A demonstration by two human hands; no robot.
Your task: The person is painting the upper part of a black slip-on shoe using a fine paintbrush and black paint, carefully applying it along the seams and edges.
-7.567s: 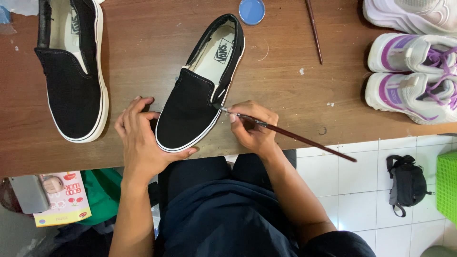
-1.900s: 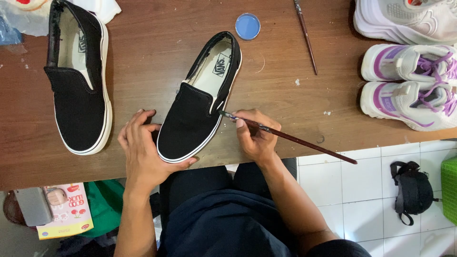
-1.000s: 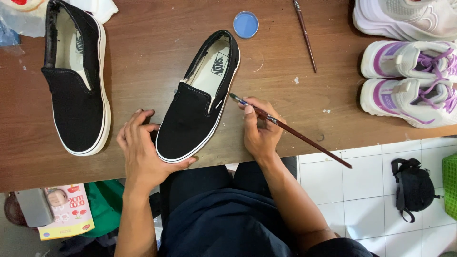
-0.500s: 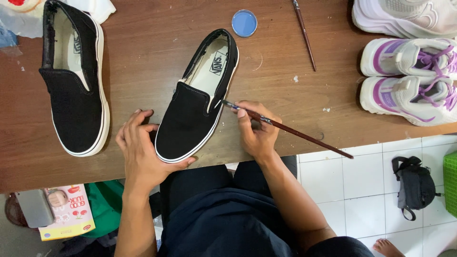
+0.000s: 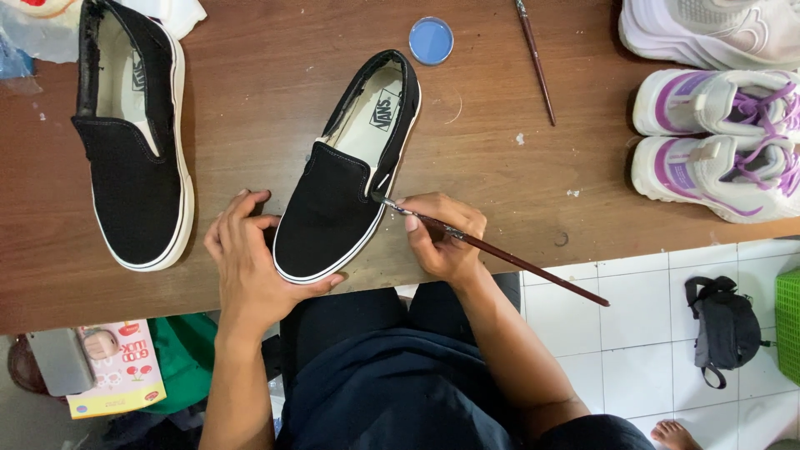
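Looking down from the head view: black slip-on shoe (image 5: pixel 346 179) lies near the front edge of the brown tabletop (image 5: pixel 500 175), long axis running from heel at about 1 o'clock to toe at about 7 o'clock. My left hand (image 5: pixel 250 267) cups the toe end, thumb under the white sole edge, fingers spread against the shoe's left flank, bracing it rather than closing on it. My right hand (image 5: pixel 442 237) sits just at 3 o'clock of the shoe, fingers pinched together on a long thin paintbrush (image 5: pixel 500 254); handle trails off toward 4 o'clock past the tabletop edge, bristle tip points to 10 o'clock and meets the shoe's right side near the white sole strip, touching, I think, though the contact is too small to be sure. So the right hand is nearer the working spot. Second black shoe (image 5: pixel 133 142) lies well apart at 9 o'clock. Blue round lid (image 5: pixel 431 40) and a spare brush (image 5: pixel 536 62) at 12; white-and-purple sneakers (image 5: pixel 717 142) at 2.
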